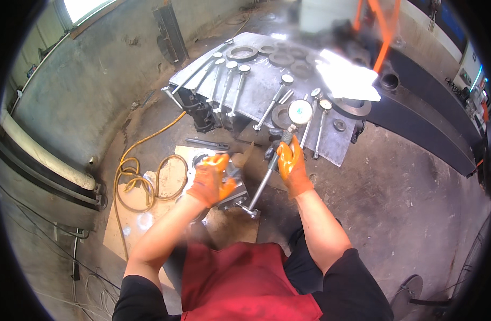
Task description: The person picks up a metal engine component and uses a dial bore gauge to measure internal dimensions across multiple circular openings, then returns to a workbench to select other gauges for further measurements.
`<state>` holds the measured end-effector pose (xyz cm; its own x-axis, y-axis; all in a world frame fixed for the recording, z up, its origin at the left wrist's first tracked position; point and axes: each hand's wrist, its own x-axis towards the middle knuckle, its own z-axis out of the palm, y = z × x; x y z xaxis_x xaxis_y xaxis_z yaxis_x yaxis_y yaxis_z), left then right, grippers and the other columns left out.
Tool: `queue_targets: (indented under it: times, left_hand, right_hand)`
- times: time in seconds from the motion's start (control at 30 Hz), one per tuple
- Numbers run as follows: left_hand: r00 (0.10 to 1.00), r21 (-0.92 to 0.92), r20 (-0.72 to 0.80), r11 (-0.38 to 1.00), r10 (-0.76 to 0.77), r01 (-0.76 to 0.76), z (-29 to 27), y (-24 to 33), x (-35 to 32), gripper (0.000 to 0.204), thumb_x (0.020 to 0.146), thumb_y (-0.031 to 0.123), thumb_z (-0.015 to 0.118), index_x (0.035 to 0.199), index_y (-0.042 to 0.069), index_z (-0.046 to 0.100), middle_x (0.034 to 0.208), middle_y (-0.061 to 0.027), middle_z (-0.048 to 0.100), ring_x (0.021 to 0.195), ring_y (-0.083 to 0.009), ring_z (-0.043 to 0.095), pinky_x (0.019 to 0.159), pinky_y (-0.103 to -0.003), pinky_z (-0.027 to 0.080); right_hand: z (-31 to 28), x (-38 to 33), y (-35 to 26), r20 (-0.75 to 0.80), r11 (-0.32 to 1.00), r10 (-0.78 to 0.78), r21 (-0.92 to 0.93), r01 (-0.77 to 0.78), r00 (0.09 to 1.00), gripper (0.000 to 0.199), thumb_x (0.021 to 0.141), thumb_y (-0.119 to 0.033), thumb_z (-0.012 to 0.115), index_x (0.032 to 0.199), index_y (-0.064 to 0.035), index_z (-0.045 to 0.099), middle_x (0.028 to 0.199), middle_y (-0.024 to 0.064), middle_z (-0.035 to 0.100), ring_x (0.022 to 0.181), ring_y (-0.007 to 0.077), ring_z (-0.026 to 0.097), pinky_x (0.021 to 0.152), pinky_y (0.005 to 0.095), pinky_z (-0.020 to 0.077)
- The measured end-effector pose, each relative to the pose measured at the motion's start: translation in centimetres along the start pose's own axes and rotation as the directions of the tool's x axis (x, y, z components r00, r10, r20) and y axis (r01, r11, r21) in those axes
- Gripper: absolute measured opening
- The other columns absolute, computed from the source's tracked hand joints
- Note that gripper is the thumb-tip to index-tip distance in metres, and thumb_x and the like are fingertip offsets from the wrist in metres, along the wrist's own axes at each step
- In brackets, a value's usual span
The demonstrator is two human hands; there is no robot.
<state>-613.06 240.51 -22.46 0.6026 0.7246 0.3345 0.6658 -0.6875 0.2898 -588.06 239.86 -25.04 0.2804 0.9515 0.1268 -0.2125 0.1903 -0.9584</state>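
My right hand [292, 168], in an orange glove, is wrapped around the grip of a dial bore gauge [264, 184]. The gauge slants, its round white dial up toward the table and its measuring head down by a metal workpiece [236, 196]. Over that workpiece hovers my left hand [210, 179], also gloved in orange, with thumb and fingers apart and nothing seen between them. It hides much of the workpiece, and whether it touches the metal I cannot tell. A flat dark metal bar [208, 143] lies just beyond.
Several more bore gauges [241, 88] and metal rings [241, 53] lie on a metal-topped table [262, 83] ahead, beside bright white sheets [348, 76]. A yellow hose [118, 176] coils over cardboard [114, 230] at left. Dark curved beams [432, 120] stand at right.
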Motion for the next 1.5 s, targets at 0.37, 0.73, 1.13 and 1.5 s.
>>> queue_targets:
  times: [0.37,0.73,1.13,1.5]
  left_hand:
    - [0.891,-0.318,-0.373,0.938,-0.259,0.14,6.6,2.2,9.9,0.021,0.086,0.011,0.057,0.103,-0.001,0.058,0.097,-0.0296,0.065,0.095,-0.0495,0.062,0.081,-0.048,0.051]
    - [0.854,0.418,0.308,0.866,-0.419,0.274,8.3,-11.7,29.5,0.028,0.097,0.024,0.051,0.114,0.009,0.068,0.105,-0.0179,0.068,0.105,-0.0266,0.069,0.084,-0.033,0.049]
    - [0.887,0.298,0.201,0.888,-0.416,0.35,11.4,-7.1,33.4,0.036,0.092,0.031,0.056,0.115,0.006,0.069,0.12,-0.0215,0.069,0.114,-0.0381,0.065,0.096,-0.046,0.052]
    - [0.925,-0.006,0.004,0.925,-0.379,0.379,-1.9,-5.9,22.6,0.049,0.091,0.045,0.057,0.118,0.005,0.063,0.116,-0.0221,0.068,0.113,-0.0415,0.063,0.098,-0.046,0.049]
  right_hand:
    - [0.1,1.1,-2.6,-0.131,0.99,-0.118,0.065,0.127,0.984,0.05,0.1,-0.012,0.057,0.146,-0.0022,0.04,0.102,0.0073,0.059,0.082,0.014,0.059,0.071,0.031,0.0536]
    - [-2.7,-1.6,-0.9,-0.113,0.979,-0.198,-0.074,0.19,0.974,0.054,0.095,-0.008,0.063,0.142,0.0093,0.041,0.116,0.0137,0.061,0.097,0.0175,0.062,0.087,0.0293,0.052]
    - [-2.8,-0.4,-2.0,-0.16,0.988,-0.146,-0.071,0.136,0.976,0.042,0.097,-0.008,0.061,0.134,0.0081,0.049,0.104,0.0098,0.063,0.084,0.0131,0.061,0.073,0.0265,0.0529]
    - [-3.0,-0.2,-2.1,-0.074,0.982,-0.184,-0.059,0.18,0.98,0.04,0.099,-0.007,0.057,0.137,0.0049,0.048,0.107,0.0084,0.063,0.084,0.0122,0.062,0.074,0.0265,0.0539]
